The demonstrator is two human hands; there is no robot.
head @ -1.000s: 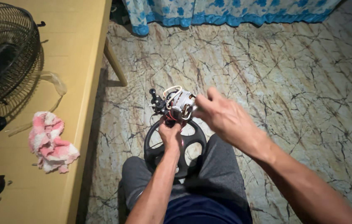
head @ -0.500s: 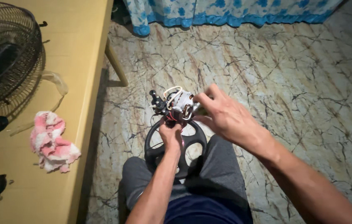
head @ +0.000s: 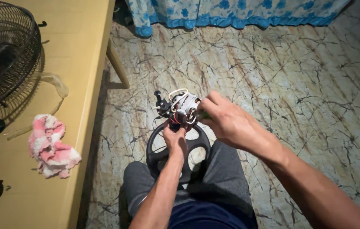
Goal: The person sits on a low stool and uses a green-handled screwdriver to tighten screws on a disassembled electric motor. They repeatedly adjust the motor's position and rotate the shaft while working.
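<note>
cracked marble-pattern floor (head: 273, 85), yellow wooden table (head: 82, 51) (left side), blue floral curtain (head: 231, 10)

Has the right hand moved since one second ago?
Yes. The right hand has closed in leftward onto the motor, which stays above the black ring; its fingers were spread before and are now curled.

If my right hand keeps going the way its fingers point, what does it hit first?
The right hand points left, and its fingertips look already at the fan motor, which the left hand holds from below. So the motor comes first; whether they actually touch is hard to tell from this angle.
</note>
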